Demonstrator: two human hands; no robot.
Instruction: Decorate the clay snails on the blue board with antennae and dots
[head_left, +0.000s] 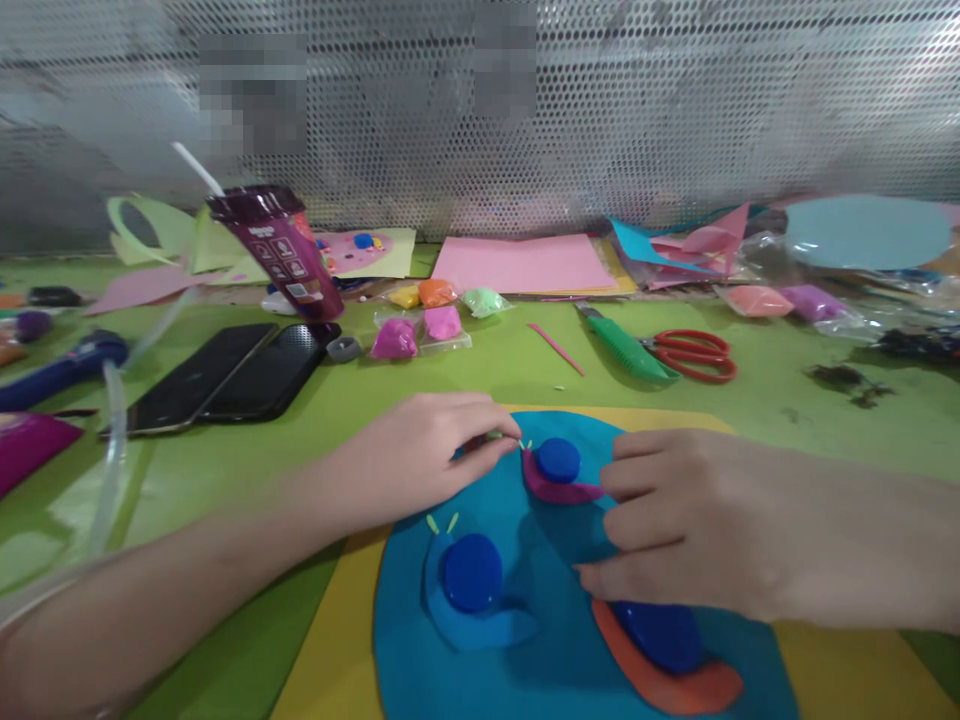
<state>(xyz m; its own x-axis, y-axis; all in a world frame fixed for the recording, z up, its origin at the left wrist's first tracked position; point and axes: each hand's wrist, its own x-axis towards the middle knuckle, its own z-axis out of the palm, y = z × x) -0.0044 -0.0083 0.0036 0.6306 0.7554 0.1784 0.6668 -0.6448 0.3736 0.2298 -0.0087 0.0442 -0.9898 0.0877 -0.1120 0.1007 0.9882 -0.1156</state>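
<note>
My left hand (442, 445) is pinched at the head of a magenta clay snail (559, 490), its fingertips at a thin light green feeler (521, 446); a light green sliver also shows between the fingers. My right hand (686, 515) has its fingers curled over the right side of the blue paper (555, 580), hiding the magenta snail's tail tip and the upper end of an orange snail (667, 680). Whatever those fingers hold is hidden. A light blue snail (480, 625) with two green feelers lies at lower left. Each snail has a dark blue round shell (472, 572).
Beyond the paper lie a pink strip (556, 350), a green-handled cutter (626, 340), red-handled scissors (694, 355) and bagged clay (395, 337). Two phones (266, 370) and a tilted purple cup (277, 255) are at left. A perforated metal panel (420, 130) stands behind.
</note>
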